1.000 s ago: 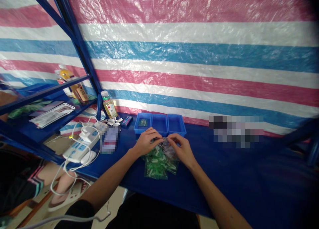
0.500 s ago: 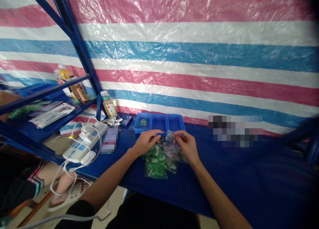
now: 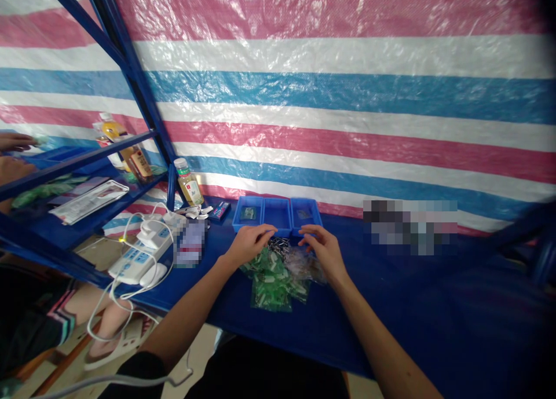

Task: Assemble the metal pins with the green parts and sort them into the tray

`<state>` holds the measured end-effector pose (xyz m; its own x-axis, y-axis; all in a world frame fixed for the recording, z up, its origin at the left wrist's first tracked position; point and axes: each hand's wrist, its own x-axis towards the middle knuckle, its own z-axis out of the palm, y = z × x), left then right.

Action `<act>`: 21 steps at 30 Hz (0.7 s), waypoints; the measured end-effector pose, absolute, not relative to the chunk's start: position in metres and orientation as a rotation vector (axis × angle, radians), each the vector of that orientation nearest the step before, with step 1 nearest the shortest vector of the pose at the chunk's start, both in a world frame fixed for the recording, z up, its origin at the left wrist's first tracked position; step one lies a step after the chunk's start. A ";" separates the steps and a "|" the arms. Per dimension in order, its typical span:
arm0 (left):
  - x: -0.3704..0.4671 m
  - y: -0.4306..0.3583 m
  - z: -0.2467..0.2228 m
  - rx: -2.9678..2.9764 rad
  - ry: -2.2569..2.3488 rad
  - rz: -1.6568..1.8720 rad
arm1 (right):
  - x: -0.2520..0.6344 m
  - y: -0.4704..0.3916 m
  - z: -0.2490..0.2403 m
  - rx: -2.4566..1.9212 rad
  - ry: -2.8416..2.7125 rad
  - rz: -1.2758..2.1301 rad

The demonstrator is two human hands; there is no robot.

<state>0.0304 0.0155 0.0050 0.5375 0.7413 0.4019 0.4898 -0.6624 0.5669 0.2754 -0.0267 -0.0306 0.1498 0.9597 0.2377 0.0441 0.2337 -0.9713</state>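
Observation:
My left hand [image 3: 249, 244] is over the left edge of a heap of small dark metal pieces [image 3: 280, 245]. Its fingers stretch forward, slightly apart, with nothing visible in them. Green plastic packets [image 3: 271, 286] with pale pieces inside lie below that hand. My right hand [image 3: 325, 248] hovers just in front of the right blue bin, fingers curved and apart, holding nothing. Clear plastic packets [image 3: 299, 263] are piled beside its fingertips. Behind both hands stand the left blue bin [image 3: 237, 222], the middle blue bin [image 3: 277, 213] and the right blue bin [image 3: 319, 220]. A small clear packet [image 3: 304, 213] lies in the right one, a greenish packet [image 3: 248, 213] in the left.
On the left of the blue table [image 3: 330, 329] are a white power strip [image 3: 134, 260] with tangled cables, a blurred phone-like object [image 3: 190, 242], a drink bottle [image 3: 189, 182] and a small blue box [image 3: 220, 211]. A co-worker's hand [image 3: 15, 141] shows beyond the blue frame [image 3: 130, 69].
My right hand has let go of the small clear packet, which now lies in the right bin. My left hand has drawn slightly left. A co-worker's hand has come into view at far left.

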 end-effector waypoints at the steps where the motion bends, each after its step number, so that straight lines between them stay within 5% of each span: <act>1: 0.029 0.017 0.004 2.408 1.039 0.860 | 0.276 -0.027 -0.032 -1.157 -1.256 0.864; 8: 0.025 0.023 0.001 2.526 1.115 0.762 | 0.281 -0.030 -0.031 -1.367 -1.852 0.437; 21: 0.024 0.020 0.006 2.574 1.058 0.678 | 0.283 -0.038 -0.024 -1.323 -2.238 0.346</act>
<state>0.0243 0.0203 0.0064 0.6223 0.7159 0.3165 0.5865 -0.6942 0.4173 0.2826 -0.0382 -0.0243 -0.3930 0.8697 0.2988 0.7388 0.4920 -0.4605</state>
